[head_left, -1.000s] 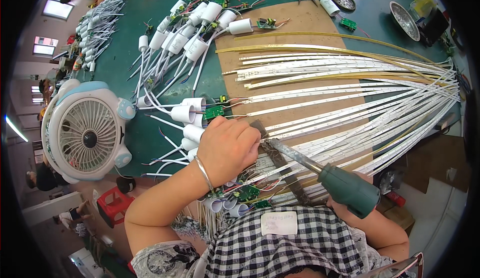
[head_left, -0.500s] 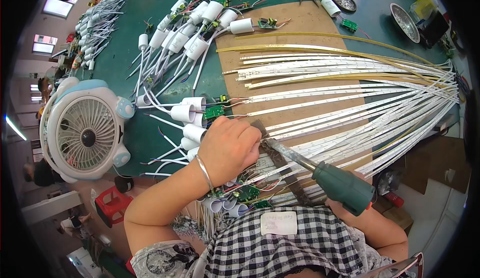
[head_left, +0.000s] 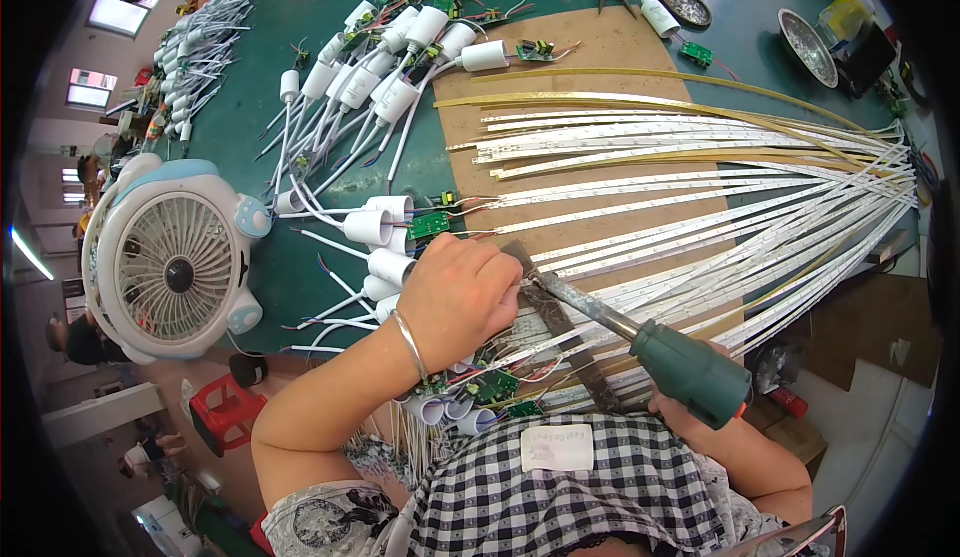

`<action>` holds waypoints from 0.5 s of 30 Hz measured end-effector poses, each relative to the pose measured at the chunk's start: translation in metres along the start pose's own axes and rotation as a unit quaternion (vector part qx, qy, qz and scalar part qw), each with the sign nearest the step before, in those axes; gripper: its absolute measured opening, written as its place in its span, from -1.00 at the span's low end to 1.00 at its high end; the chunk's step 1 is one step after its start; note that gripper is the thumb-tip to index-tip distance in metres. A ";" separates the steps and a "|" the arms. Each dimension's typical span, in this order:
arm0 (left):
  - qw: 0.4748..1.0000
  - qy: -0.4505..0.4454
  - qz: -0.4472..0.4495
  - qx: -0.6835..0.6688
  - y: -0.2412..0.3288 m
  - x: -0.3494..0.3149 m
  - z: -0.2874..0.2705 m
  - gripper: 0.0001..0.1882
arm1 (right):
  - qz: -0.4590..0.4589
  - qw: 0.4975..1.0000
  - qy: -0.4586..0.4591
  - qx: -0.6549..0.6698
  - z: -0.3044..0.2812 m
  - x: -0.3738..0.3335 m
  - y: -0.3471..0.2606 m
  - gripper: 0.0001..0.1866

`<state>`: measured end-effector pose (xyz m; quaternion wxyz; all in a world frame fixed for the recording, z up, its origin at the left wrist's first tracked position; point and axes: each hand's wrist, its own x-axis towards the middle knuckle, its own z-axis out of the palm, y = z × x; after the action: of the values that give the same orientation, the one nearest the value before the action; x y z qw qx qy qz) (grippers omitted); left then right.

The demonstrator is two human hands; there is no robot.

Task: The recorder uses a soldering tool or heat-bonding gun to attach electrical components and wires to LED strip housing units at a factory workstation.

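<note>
Many thin, flat white strips fan across a brown board, overrunning its right edge and leaving little room around the soldering iron. Behind its rounded green handle, the right hand's grip is closed on it. The left hand curls palm-down beside its metal tip; what its grip holds, I cannot tell.

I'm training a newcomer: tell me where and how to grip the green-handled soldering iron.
Best by the thick green handle, coming from the lower right: the slim metal shaft points up-left toward the left hand and may be hot.
</note>
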<state>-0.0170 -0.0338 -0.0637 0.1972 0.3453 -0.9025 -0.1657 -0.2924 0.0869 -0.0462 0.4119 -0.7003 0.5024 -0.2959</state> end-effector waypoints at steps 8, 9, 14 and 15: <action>1.000 0.000 0.000 0.027 0.001 -0.003 0.004 -0.83 | 0.138 0.956 0.184 0.183 -0.015 -0.031 0.002 -0.59; 1.000 -0.005 -0.001 0.022 -0.002 -0.005 0.006 -0.84 | 0.077 0.950 0.264 0.146 -0.022 -0.030 0.006 -0.57; 0.998 -0.056 -0.040 0.012 -0.006 -0.008 -0.001 -0.89 | -0.024 0.908 0.389 -0.152 -0.132 -0.081 -0.004 -0.52; 0.995 -0.066 -0.070 0.004 -0.002 -0.006 -0.004 -0.90 | -0.015 0.891 0.408 -0.198 -0.154 -0.099 -0.010 -0.55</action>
<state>-0.0101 -0.0319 -0.0623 0.1241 0.3963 -0.8879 -0.1981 -0.4473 0.1390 0.0376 0.0190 -0.5922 0.6638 -0.4564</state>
